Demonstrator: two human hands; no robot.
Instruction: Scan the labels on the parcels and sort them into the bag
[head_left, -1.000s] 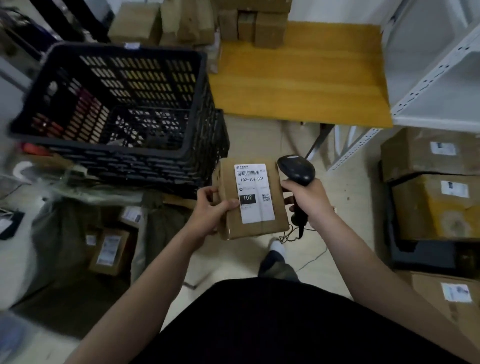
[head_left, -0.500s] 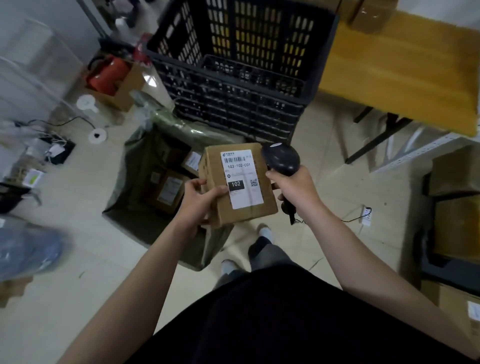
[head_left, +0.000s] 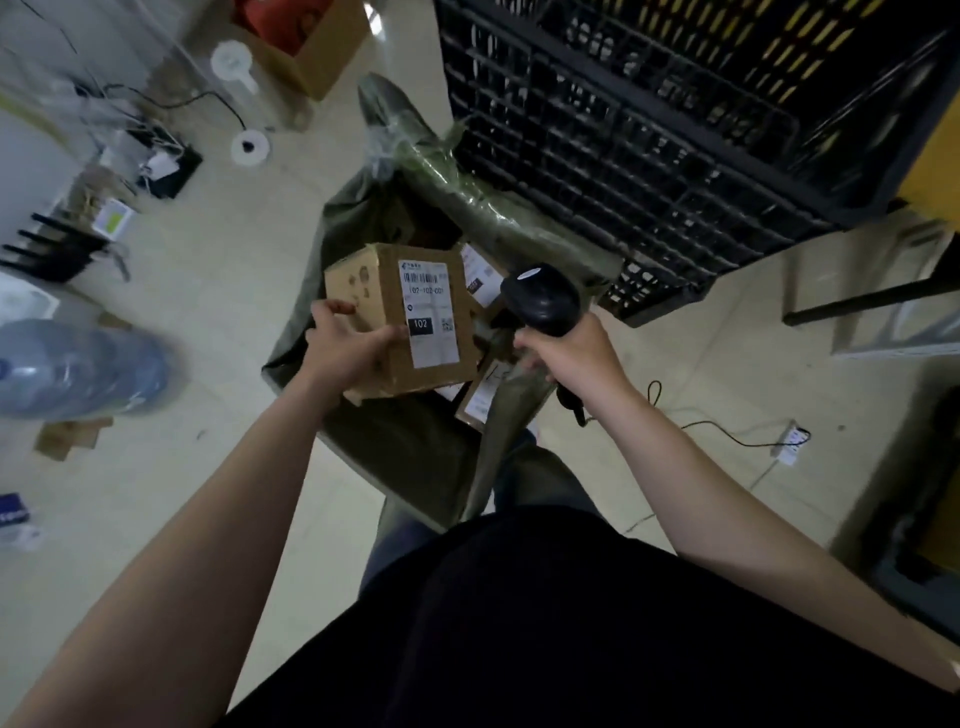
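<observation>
My left hand (head_left: 345, 345) grips a small cardboard parcel (head_left: 400, 317) by its left edge, its white label with "102" facing up. The parcel hangs over the open mouth of a dark green bag (head_left: 415, 447) on the floor. Inside the bag lie other labelled parcels (head_left: 480, 397), partly hidden by the held one. My right hand (head_left: 569, 351) holds a black barcode scanner (head_left: 543, 304) by its handle, just right of the parcel, with its cable trailing across the floor.
A large black slatted crate (head_left: 649, 109) stands behind the bag. A water bottle (head_left: 72, 369) lies on the floor at left, with cables and small devices (head_left: 156, 161) beyond. An open cardboard box (head_left: 306, 47) sits at the top. A power strip (head_left: 792, 441) lies at right.
My view has swung left and down toward the bag. Both hands have moved with the parcel and scanner, so the parcel now hangs over the bag's opening instead of in front of the crate.
</observation>
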